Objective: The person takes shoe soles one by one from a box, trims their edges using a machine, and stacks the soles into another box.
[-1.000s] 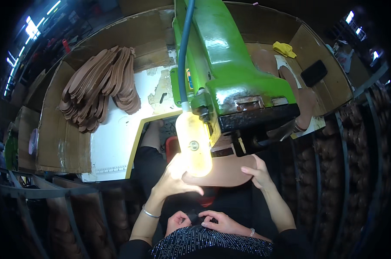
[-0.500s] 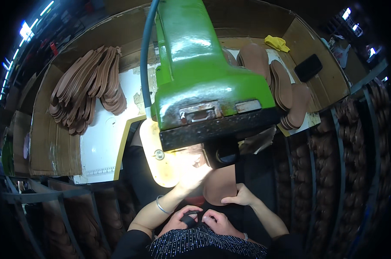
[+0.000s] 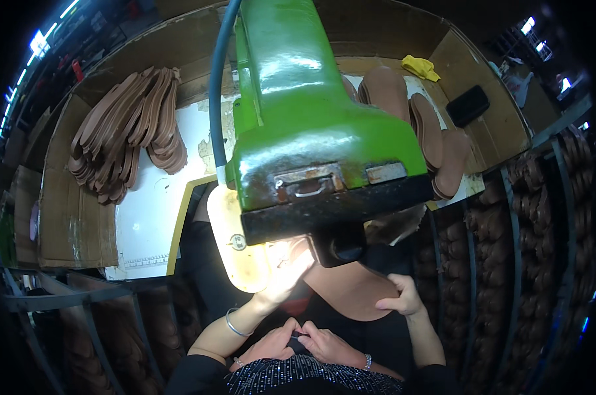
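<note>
Cardboard-walled white worktable (image 3: 140,227); heaped brown insoles (image 3: 120,135) at left. Green machine (image 3: 324,141) with lit lamp (image 3: 235,266). Single insole (image 3: 352,293): partly hidden by machine. Right hand (image 3: 404,296): thumb and fingers grip its right end. Left hand (image 3: 286,276): beside lamp; glare obscures fingers, grip cannot be told.

Right hand (image 3: 408,295) grips brown sole piece (image 3: 350,289), thumb on top; far end hidden by green machine (image 3: 324,131). Left hand (image 3: 286,275) near that end, washed out by lamp (image 3: 235,260) glare, grip unclear. Second pair of hands (image 3: 331,343) below, by sparkly dark cloth (image 3: 304,374). Cardboard-walled table (image 3: 140,234): sole pile (image 3: 123,131) left; loose soles (image 3: 450,161), yellow cloth (image 3: 421,68), dark block (image 3: 467,106) right.
</note>
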`<state>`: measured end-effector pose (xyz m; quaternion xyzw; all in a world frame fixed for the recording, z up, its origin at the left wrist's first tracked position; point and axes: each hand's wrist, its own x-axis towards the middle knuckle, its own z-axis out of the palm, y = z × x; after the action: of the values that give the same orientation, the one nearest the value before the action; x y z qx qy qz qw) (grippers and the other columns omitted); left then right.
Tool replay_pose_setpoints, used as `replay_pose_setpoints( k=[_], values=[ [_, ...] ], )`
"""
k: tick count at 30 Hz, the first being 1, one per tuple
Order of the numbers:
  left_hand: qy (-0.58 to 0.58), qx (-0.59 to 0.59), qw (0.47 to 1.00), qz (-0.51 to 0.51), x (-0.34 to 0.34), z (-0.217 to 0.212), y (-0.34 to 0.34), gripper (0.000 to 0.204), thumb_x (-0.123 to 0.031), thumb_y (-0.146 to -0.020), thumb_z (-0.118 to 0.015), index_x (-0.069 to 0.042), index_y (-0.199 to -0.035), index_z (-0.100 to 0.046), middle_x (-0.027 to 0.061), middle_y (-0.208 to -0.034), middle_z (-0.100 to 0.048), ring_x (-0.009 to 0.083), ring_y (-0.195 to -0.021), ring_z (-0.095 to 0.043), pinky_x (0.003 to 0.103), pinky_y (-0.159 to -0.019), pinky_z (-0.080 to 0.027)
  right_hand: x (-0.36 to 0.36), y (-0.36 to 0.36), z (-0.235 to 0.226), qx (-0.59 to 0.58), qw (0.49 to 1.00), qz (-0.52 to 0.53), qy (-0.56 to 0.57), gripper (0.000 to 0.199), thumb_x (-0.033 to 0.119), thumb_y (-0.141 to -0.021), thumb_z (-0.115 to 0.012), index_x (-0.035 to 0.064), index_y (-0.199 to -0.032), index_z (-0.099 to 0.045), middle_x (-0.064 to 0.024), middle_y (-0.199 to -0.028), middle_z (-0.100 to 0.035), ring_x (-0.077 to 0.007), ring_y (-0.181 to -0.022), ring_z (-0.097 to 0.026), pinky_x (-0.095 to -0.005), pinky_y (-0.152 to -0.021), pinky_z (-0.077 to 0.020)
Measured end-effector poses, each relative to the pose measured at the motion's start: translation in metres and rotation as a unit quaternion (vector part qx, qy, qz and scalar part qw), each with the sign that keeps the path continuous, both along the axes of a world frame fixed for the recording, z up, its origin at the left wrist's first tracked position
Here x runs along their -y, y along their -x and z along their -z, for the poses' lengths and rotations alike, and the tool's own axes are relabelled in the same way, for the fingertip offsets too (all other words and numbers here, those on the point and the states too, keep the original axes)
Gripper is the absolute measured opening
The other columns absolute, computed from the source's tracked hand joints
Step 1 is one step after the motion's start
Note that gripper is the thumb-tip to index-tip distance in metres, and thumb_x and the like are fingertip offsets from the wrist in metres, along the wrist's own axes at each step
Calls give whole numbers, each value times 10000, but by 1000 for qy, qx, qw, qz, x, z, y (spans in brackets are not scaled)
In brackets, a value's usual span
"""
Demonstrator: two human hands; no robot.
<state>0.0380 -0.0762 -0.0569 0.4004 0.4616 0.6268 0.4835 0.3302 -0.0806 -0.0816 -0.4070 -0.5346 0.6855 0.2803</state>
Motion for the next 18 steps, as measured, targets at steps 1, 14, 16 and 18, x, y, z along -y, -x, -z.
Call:
replay_pose_setpoints(
  k=[1,14,16,18],
  values=[
    [28,26,999,4,3,5,3,155,41,-778,-651,23,-928,-613,27,-815,-597,81,-688,-551,208,-651,-466,-4,-7,0,-11,1000,29,-3,264,24,-652,-765,-22,-840,-584,-82,-813,-648,-101,-688,-590,-227,-633,-483],
    [35,-118,992,24,-2,-11,11,129,-45,-749,-687,17,-852,-640,17,-731,-621,88,-661,-552,235,-635,-471,-91,21,-54,-114,955,271,-23,204,61,-765,-667,27,-875,-500,-68,-812,-602,-110,-715,-578,-225,-661,-476],
    [32,-116,993,22,0,6,11,155,-38,-757,-679,19,-894,-632,28,-790,-626,95,-701,-562,242,-660,-479,-102,35,-67,-132,950,280,-37,180,55,-771,-639,23,-876,-498,-64,-817,-598,-114,-725,-579,-218,-674,-468],
    [-5,-70,997,35,-1,12,4,226,-23,-767,-667,19,-982,-611,42,-901,-625,111,-792,-572,244,-714,-482,-112,22,-62,-149,951,269,-19,169,74,-773,-631,25,-874,-505,-60,-820,-598,-111,-721,-575,-216,-671,-461]
  ],
)
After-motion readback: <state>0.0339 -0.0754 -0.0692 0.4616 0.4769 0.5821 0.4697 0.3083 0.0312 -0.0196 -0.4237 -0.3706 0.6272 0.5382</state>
